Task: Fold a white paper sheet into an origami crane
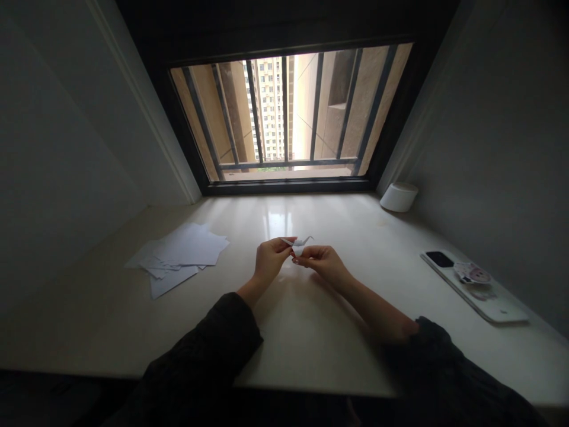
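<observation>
Between my two hands, a small white folded paper crane point(299, 244) is held just above the pale sill. Its thin pointed ends stick out to the left and right, the right one bent at its tip. My left hand point(269, 258) is closed, pinching the crane's left side between thumb and fingers. From the right, my right hand point(323, 261) pinches its lower part, also closed. The fingers cover some of the crane's body.
A loose pile of white paper sheets point(184, 252) lies to the left. To the right is a white phone point(500, 305) with a round, sticker-like grip on its back. A white cylindrical object point(399, 197) stands in the back right corner, near the barred window point(284, 118).
</observation>
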A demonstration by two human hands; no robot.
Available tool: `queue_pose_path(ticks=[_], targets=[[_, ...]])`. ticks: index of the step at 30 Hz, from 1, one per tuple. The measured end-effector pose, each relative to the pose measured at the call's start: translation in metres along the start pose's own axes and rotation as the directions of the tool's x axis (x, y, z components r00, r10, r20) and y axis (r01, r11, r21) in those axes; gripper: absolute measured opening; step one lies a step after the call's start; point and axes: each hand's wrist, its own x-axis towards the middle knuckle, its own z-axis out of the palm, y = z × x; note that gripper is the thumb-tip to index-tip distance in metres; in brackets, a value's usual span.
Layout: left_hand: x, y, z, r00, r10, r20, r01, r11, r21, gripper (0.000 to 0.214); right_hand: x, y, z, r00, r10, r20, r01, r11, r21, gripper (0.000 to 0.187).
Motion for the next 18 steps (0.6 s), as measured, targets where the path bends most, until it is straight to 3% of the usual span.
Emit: queue_pose_path(ticks=[6, 9, 14, 16, 18], targets=[[0.003, -0.001, -0.005, 1.0, -0.008, -0.015, 0.008, 0.999, -0.031, 0.031, 0.004, 0.0, -0.007, 0.999, 0.019, 0.045, -0.013, 0.992, -0.125, 0.026], [0.004, -0.002, -0.006, 1.0, -0.018, -0.012, 0.017, 0.999, -0.036, 0.031, 0.005, 0.0, -0.008, 0.999, -0.029, 0.039, 0.035, 0.987, -0.159, 0.023], [0.006, -0.001, -0.009, 0.998, -0.049, -0.044, 0.046, 0.997, -0.067, 0.032, 0.006, -0.006, -0.018, 0.988, -0.044, 0.146, 0.08, 0.965, -0.249, 0.023], [0.007, 0.0, -0.01, 0.996, -0.064, -0.061, 0.059, 0.995, -0.08, 0.032, 0.007, -0.01, -0.025, 0.993, -0.114, 0.015, 0.111, 0.916, -0.387, 0.023], [0.007, 0.001, -0.009, 0.995, -0.08, -0.053, 0.075, 0.992, -0.097, 0.032, 0.008, -0.014, -0.031, 0.956, -0.256, -0.143, 0.146, 0.839, -0.524, 0.023]])
